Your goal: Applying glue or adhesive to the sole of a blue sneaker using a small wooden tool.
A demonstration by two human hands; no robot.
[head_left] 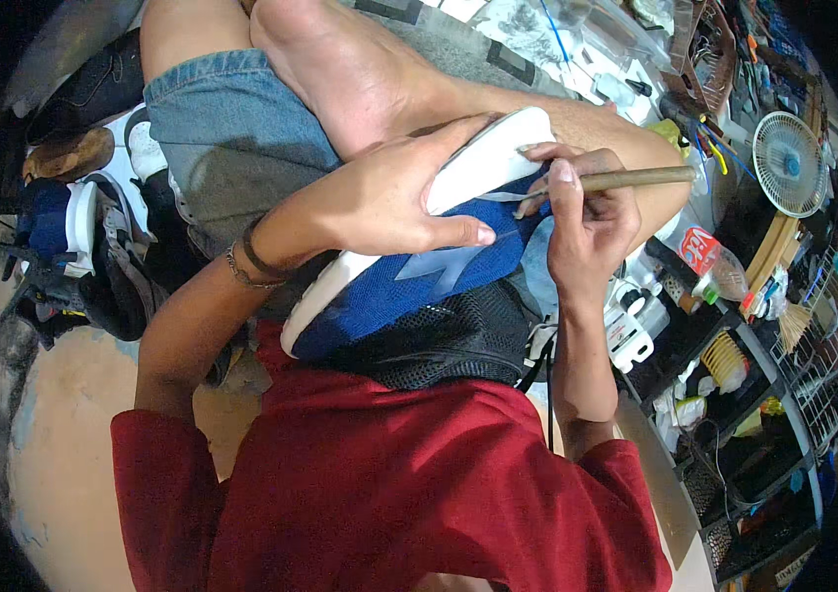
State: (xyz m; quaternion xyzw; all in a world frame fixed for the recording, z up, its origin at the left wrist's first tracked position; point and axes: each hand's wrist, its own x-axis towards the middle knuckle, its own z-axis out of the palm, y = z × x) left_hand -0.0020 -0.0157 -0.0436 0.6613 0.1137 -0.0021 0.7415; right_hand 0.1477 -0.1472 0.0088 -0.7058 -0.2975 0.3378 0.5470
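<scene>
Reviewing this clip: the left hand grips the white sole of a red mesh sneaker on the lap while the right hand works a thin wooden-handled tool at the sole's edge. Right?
Not quite. The head view shows the mesh sneaker is blue, not red; red is the shirt. The rest holds: the left hand grips its white sole, and the right hand works the thin wooden-handled tool at the sole's edge.

The bare concrete floor (64,464) is showing pale and stained at the lower left. A heap of worn shoes (93,237) is lying on it at the left, dark and blue ones mixed, with a brown sole (69,153) sitting near the top. To the right, a low wire shelf rack (784,395) is standing on the floor, carrying small bottles and spools. A small white fan (789,163) is sitting near it, and a plastic bottle (715,257) is lying beside the rack.
</scene>
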